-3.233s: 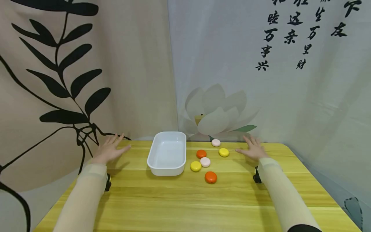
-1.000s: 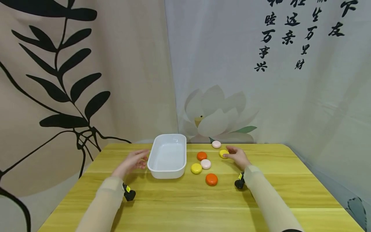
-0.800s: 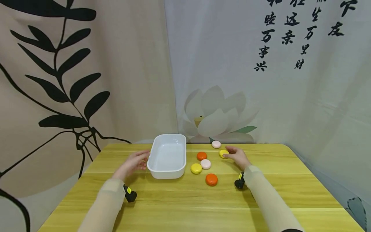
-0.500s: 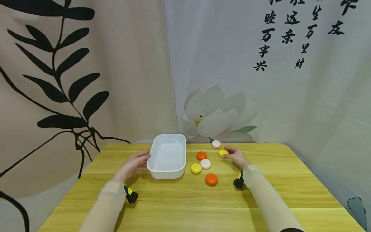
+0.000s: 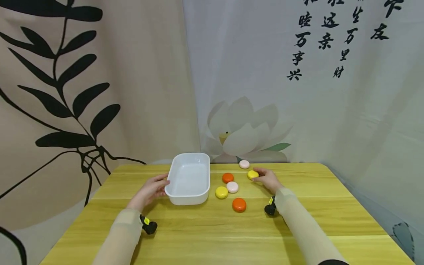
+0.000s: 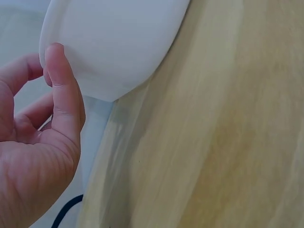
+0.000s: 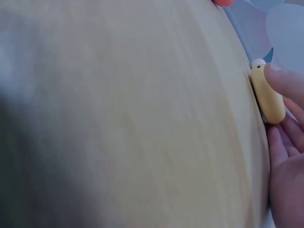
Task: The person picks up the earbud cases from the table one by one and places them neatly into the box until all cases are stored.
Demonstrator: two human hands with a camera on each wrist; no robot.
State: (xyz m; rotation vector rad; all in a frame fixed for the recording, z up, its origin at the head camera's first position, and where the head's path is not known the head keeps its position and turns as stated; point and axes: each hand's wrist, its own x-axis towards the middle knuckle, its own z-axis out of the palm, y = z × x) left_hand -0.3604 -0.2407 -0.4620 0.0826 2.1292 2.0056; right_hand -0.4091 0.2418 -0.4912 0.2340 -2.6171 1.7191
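Observation:
A glossy white rectangular dish point(image 5: 188, 200) stands at the table's far middle, nothing inside it. At its left rim is my left hand point(image 5: 150, 190); in the left wrist view the thumb point(image 6: 59, 66) and a finger behind pinch the rim. My right hand point(image 5: 269, 180) holds a yellow rounded disc point(image 5: 252, 175) between thumb and fingers. Seen from the right wrist, this yellow disc point(image 7: 269, 97) stands tilted on edge, the thumb on one side. A pale pink disc point(image 5: 244, 164) lies just behind it.
Between dish and right hand lie an orange disc point(image 5: 228, 177), a pale pink disc point(image 5: 232, 187) and a yellow disc point(image 5: 221, 192). Another orange disc point(image 5: 239, 205) lies nearer. A printed curtain point(image 5: 159, 92) hangs behind the wooden table point(image 5: 198, 235).
Both hands were spread wide at the table's sides and have come inward. The left has gone from beside the dish to its rim; the right has taken hold of the yellow disc.

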